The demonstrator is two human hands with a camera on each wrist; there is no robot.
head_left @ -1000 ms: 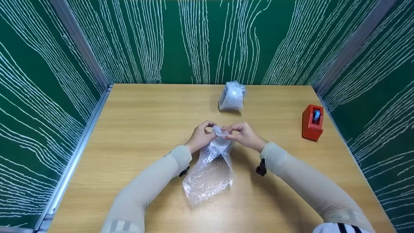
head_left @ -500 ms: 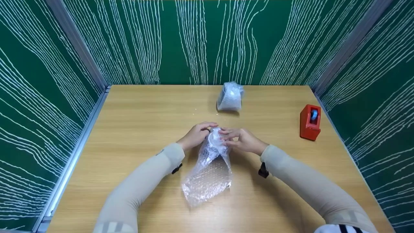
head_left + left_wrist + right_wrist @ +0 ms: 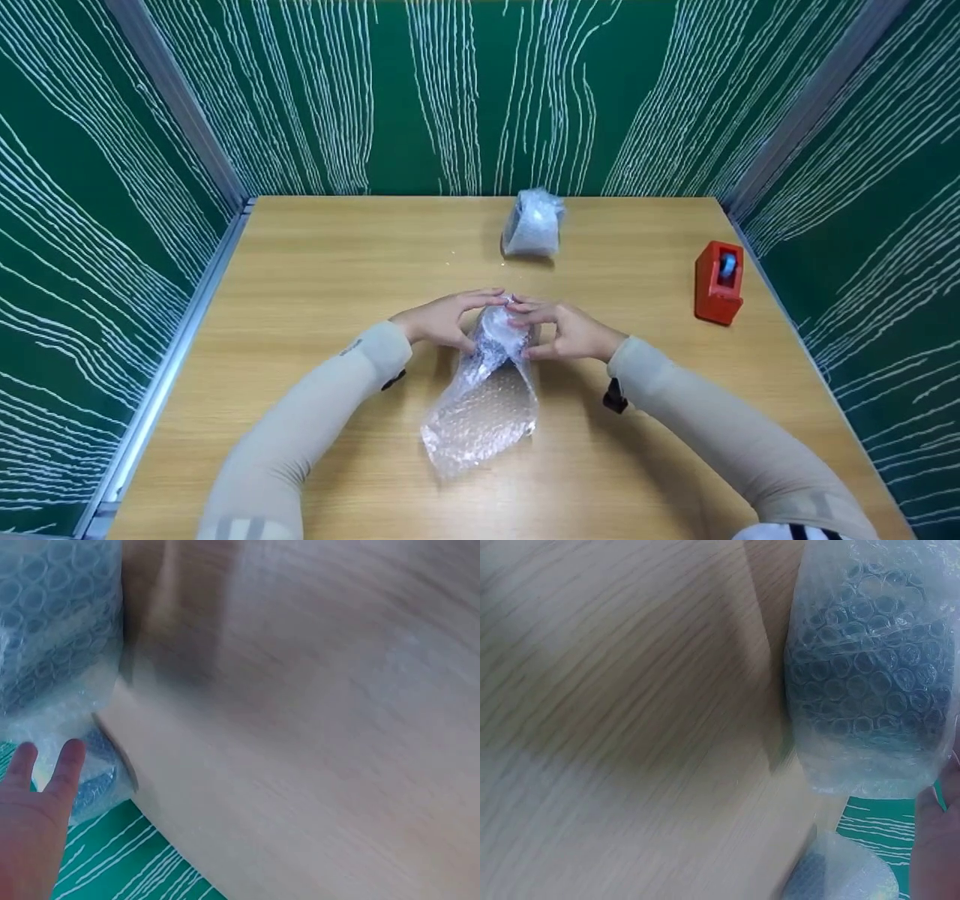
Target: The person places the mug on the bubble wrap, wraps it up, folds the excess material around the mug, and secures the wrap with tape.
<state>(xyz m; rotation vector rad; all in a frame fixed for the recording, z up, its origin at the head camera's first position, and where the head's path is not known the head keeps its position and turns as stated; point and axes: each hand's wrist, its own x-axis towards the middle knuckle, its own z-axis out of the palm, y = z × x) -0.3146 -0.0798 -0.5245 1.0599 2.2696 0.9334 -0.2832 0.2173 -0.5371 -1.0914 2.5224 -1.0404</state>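
Note:
A bundle in clear bubble wrap [image 3: 501,334] stands at the middle of the table, and a loose flap of the wrap [image 3: 480,420] trails from it toward the person. What the wrap encloses cannot be made out. On its left side my left hand [image 3: 448,319] is spread, fingertips at the top and thumb lower down. My right hand [image 3: 564,330] lies along the other side, its extended fingers on the top and its thumb by the side. The bubbled wall of the bundle fills part of the left wrist view [image 3: 56,622] and the right wrist view [image 3: 870,667].
A second bubble-wrapped bundle [image 3: 534,225] stands near the table's back edge. A red tape dispenser [image 3: 718,283] with a blue core is at the right. Small white specks lie on the wooden table [image 3: 337,255]. Green panels [image 3: 517,90] with white lines surround it.
Both hands pinched the wrap gathered at the bundle's top earlier. That gather now lies folded down, the fingers have spread along the sides, and the left hand has shifted slightly left.

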